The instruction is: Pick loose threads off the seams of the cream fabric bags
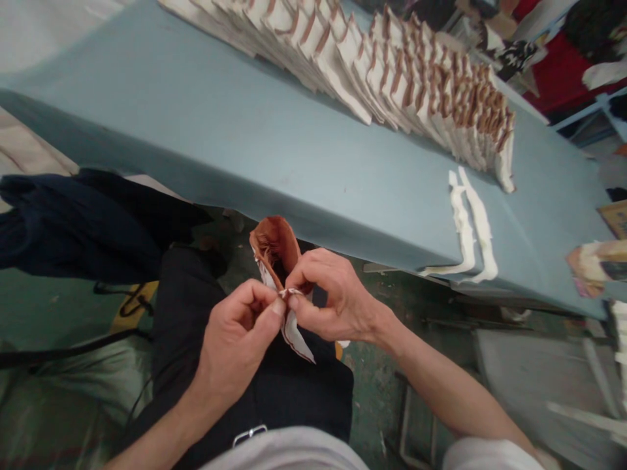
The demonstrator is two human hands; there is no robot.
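Note:
A brown and white fabric piece point(277, 245) hangs over my lap, its brown side curled open at the top and a white flap with a dark edge pointing down. My left hand point(245, 326) pinches its edge between thumb and forefinger. Right beside it, my right hand point(330, 294) pinches the same edge, the fingertips of both hands nearly touching. What lies between the fingertips is small and partly hidden.
Ahead stands a long table with a blue-grey cover point(235, 137). Rows of overlapping white and brown pieces point(392, 72) line its far side. Two white strips point(477, 222) lie near its front edge. Dark cloth point(73, 222) is at the left, a grey stool-like surface point(533, 372) at the lower right.

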